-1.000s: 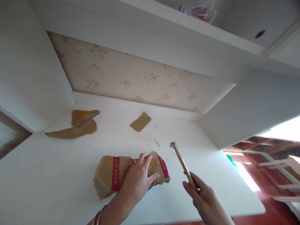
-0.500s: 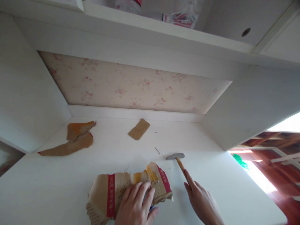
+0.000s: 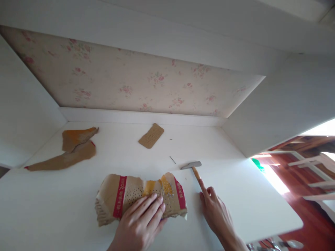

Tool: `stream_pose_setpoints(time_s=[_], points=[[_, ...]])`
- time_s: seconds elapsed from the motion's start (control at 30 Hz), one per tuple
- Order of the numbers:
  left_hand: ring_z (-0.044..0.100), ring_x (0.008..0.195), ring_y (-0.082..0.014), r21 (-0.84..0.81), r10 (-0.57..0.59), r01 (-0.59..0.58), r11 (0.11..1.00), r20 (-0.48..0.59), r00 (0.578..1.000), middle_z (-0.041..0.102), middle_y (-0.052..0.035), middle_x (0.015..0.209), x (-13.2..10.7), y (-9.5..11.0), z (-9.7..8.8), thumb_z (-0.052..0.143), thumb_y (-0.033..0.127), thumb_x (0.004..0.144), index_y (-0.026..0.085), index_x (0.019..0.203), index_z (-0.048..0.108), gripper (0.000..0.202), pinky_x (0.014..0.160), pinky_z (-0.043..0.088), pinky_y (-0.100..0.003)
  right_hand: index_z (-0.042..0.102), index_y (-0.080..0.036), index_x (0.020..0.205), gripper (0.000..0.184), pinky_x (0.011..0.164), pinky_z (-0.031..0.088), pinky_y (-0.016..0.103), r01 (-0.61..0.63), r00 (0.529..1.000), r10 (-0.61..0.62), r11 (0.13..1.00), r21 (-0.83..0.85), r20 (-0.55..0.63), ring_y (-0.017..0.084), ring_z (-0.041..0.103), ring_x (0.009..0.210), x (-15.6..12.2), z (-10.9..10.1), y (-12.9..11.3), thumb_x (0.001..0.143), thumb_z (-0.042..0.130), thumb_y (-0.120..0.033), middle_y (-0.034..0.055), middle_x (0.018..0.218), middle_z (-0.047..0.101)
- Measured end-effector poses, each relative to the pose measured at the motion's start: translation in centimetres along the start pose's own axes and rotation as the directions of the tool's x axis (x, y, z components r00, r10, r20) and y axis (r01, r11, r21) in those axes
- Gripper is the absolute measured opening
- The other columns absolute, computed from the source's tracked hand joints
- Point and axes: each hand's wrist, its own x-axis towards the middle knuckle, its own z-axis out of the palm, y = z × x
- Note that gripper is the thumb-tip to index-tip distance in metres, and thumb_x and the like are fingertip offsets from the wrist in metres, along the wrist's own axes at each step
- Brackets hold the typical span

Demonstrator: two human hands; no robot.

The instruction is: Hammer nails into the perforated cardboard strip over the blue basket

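My left hand (image 3: 140,223) lies flat, fingers stretched out, on a stack of torn brown cardboard pieces (image 3: 117,195) with red bands and many small holes. The stack sits on the white desk (image 3: 65,209) near its front edge. A small hammer (image 3: 192,166) with a metal head and a wooden handle lies on the desk just right of the stack. My right hand (image 3: 216,214) rests over the handle's near end, fingers extended and the index finger pointing along it. A thin nail (image 3: 172,159) lies left of the hammer head.
A small perforated cardboard rectangle (image 3: 151,135) lies near the back wall. Two torn cardboard scraps (image 3: 70,148) lie at the back left. White side panels close the desk in left and right. The desk's right edge drops to a red floor (image 3: 309,216).
My right hand has lowered the raised hammer onto the desk and flattened over its handle. My left hand slid toward the stack's near edge. The view tilted down and closer.
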Motion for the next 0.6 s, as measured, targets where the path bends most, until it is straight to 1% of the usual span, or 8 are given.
stream_pose_setpoints(time_s=[0.07, 0.13, 0.27, 0.4, 0.5, 0.6], points=[[0.068, 0.104, -0.0191, -0.013, 0.0, 0.001, 1.0, 0.008, 1.0, 0.074, 0.0006, 0.114, 0.0, -0.3, 0.1, 0.062, 0.029, 0.092, 0.02, 0.108, 0.071, 0.02, 0.101, 0.046, -0.032, 0.012, -0.033, 0.156, 0.061, 0.054, 0.049, 0.032, 0.007, 1.0, -0.007, 1.0, 0.026, -0.023, 0.025, 0.067, 0.079, 0.0, 0.4, 0.0, 0.1, 0.033, -0.019, 0.0079, 0.101, 0.06], [0.068, 0.105, -0.0194, -0.03, -0.026, 0.026, 0.999, 0.009, 1.0, 0.073, 0.001, 0.115, 0.0, -0.5, 0.2, 0.063, 0.03, 0.092, 0.021, 0.109, 0.071, 0.021, 0.102, 0.045, -0.032, 0.011, -0.033, 0.156, 0.063, 0.059, 0.052, 0.032, 0.016, 0.999, -0.014, 0.998, 0.065, -0.037, 0.025, 0.066, 0.082, -0.1, 0.8, 0.1, 0.099, 0.033, -0.016, 0.0089, 0.103, 0.059], [0.067, 0.106, -0.0194, -0.053, -0.052, 0.053, 0.997, 0.009, 0.999, 0.073, 0.0005, 0.116, 0.1, -0.4, 0.4, 0.063, 0.029, 0.092, 0.021, 0.11, 0.071, 0.022, 0.102, 0.046, -0.032, 0.011, -0.034, 0.156, 0.066, 0.063, 0.053, 0.032, 0.016, 0.999, -0.012, 0.991, 0.134, -0.035, 0.022, 0.066, 0.079, -0.3, 1.3, 0.6, 0.097, 0.032, -0.013, 0.0099, 0.111, 0.057], [0.067, 0.106, -0.0194, -0.067, -0.065, 0.066, 0.996, 0.021, 0.998, 0.074, -0.0003, 0.115, 0.3, -0.3, 0.3, 0.062, 0.029, 0.092, 0.021, 0.11, 0.071, 0.022, 0.1, 0.047, -0.031, 0.014, -0.035, 0.155, 0.066, 0.065, 0.054, 0.031, 0.021, 1.0, -0.018, 0.984, 0.178, -0.02, 0.021, 0.066, 0.08, -0.3, 1.6, 0.7, 0.096, 0.032, -0.012, 0.0089, 0.112, 0.056], [0.067, 0.105, -0.0193, -0.065, -0.08, 0.081, 0.995, 0.026, 0.996, 0.073, 0.0, 0.115, 0.4, -0.2, 0.2, 0.062, 0.028, 0.092, 0.021, 0.11, 0.071, 0.021, 0.099, 0.048, -0.031, 0.021, -0.035, 0.154, 0.06, 0.066, 0.055, 0.032, 0.013, 1.0, -0.009, 0.985, 0.174, -0.024, 0.022, 0.066, 0.083, -0.3, 1.6, 0.7, 0.098, 0.031, -0.015, 0.0093, 0.112, 0.057], [0.067, 0.104, -0.0195, -0.061, -0.082, 0.083, 0.995, 0.026, 0.996, 0.074, -0.0007, 0.114, 0.5, -0.2, 0.1, 0.06, 0.028, 0.093, 0.021, 0.11, 0.071, 0.021, 0.096, 0.049, -0.031, 0.034, -0.032, 0.149, 0.049, 0.068, 0.056, 0.039, 0.028, 0.997, -0.021, 0.994, 0.104, -0.069, 0.026, 0.065, 0.086, 0.1, 0.8, 0.7, 0.101, 0.033, -0.027, 0.0106, 0.113, 0.057]])
